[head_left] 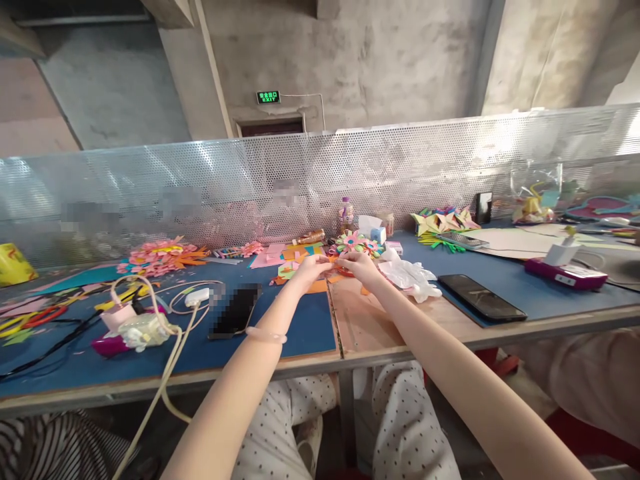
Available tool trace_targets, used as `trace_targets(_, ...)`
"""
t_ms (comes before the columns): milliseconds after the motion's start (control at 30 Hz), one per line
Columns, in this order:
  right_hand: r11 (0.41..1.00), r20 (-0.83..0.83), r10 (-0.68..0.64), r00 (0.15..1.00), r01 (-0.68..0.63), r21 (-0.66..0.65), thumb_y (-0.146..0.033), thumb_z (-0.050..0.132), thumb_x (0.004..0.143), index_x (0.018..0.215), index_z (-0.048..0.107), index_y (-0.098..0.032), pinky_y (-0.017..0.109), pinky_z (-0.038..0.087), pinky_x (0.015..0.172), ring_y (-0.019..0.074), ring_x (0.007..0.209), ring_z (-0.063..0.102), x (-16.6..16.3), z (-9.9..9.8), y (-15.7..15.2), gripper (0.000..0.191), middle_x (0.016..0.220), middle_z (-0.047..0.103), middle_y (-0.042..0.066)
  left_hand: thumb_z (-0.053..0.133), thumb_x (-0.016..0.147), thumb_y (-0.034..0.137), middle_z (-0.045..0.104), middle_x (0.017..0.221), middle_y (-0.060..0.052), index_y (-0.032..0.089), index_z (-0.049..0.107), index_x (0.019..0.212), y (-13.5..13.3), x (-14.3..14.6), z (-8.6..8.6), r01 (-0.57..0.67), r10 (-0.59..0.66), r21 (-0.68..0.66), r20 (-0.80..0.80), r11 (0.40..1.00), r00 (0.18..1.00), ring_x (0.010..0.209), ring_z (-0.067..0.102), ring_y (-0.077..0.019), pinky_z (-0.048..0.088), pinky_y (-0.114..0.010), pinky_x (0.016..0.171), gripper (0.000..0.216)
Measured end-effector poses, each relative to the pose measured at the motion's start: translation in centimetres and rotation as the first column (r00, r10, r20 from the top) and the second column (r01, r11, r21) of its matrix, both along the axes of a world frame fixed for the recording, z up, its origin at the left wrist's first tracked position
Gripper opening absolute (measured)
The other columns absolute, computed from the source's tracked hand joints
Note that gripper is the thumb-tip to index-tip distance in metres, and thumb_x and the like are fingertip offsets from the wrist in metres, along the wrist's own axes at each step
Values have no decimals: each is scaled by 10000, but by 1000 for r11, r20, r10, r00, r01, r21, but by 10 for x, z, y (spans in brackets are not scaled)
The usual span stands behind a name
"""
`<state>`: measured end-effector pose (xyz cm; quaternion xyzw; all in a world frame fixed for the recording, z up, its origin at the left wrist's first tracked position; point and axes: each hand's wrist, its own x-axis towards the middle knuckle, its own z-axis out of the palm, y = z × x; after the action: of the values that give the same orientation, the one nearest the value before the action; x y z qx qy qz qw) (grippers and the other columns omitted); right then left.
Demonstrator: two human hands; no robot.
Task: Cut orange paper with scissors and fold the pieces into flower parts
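Note:
Both arms reach out over the table. My left hand [311,269] and my right hand [361,267] nearly meet, fingers pinched together around a small orange piece of paper [340,270]; its exact shape is too small to make out. Just behind the fingers sits a paper flower bunch [355,241] in pink, green and white. Loose orange, pink and green paper sheets [273,257] lie left of my left hand. Crumpled white plastic [411,277] rests beside my right wrist.
A black phone [481,297] lies at right, another phone [235,311] at left. Cables trail from a purple power strip [110,345] over the table's front edge. A perforated metal screen [380,173] stands behind bottles, a tissue pack [379,235] and more paper flowers [160,257].

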<state>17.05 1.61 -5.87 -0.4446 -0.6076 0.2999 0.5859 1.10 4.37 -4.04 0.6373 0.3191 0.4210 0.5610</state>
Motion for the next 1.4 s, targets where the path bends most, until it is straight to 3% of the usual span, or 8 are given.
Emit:
trace_targets(200, 1000, -17, -2, 1000, 2, -17, -388, 621, 640, 696, 663, -140, 216, 376, 513, 101, 544, 483, 1, 2, -1, 257, 602, 578, 12, 692, 628, 212, 615, 746, -37, 137, 578, 800, 3, 0, 0, 27, -27, 3, -23, 1000, 999, 688, 599, -134, 461, -307, 694, 219)
trace_targets(500, 998, -94, 58, 994, -61, -31, -477, 560, 707, 857, 669, -156, 223, 418, 546, 107, 594, 531, -1, -3, 4, 370, 744, 612, 35, 666, 642, 218, 620, 768, -45, 134, 597, 809, 5, -1, -1, 7, -8, -17, -18, 1000, 1000, 698, 597, -135, 458, -297, 695, 199)
trace_targets(633, 998, -41, 68, 997, -68, 5, -450, 589, 688, 841, 674, -153, 229, 408, 526, 109, 563, 516, -4, -2, 2, 345, 675, 607, 24, 672, 635, 224, 623, 772, -50, 136, 605, 801, 1, -1, 1, -3, 3, -3, -38, 1000, 999, 725, 595, -142, 457, -300, 696, 199)
trace_targets(900, 966, 145, -109, 983, 71, 248, -361, 577, 730, 814, 683, -177, 278, 443, 642, 146, 676, 550, -5, -1, 4, 228, 824, 644, 53, 669, 632, 276, 637, 767, -52, 138, 633, 761, 5, -1, 0, -29, 28, -20, -32, 999, 999, 719, 594, -143, 453, -289, 696, 193)
trace_targets(1100, 866, 377, -303, 875, 87, 493, -266, 497, 807, 927, 687, -227, 278, 446, 672, 161, 745, 546, -4, -4, 4, 228, 847, 601, 55, 629, 656, 243, 636, 691, -37, 132, 623, 698, 5, -1, 0, -60, 60, -15, 19, 998, 998, 622, 588, -121, 458, -297, 700, 118)
trace_targets(1267, 833, 538, -426, 727, 83, 547, -198, 478, 800, 1031, 654, -273, 260, 452, 668, 167, 802, 549, -1, -6, 2, 300, 911, 585, 50, 600, 708, 251, 670, 724, -75, 138, 602, 754, -3, -1, 5, -8, 11, -66, 49, 998, 999, 683, 640, -186, 480, -365, 740, 122)
trace_targets(1400, 819, 597, -481, 642, 85, 567, -176, 466, 793, 1045, 649, -278, 248, 446, 642, 169, 818, 551, 1, -9, 3, 327, 947, 589, 52, 575, 729, 201, 668, 694, -77, 129, 584, 756, -4, 1, 5, 30, -20, -109, 93, 994, 995, 640, 641, -179, 488, -376, 740, 77)
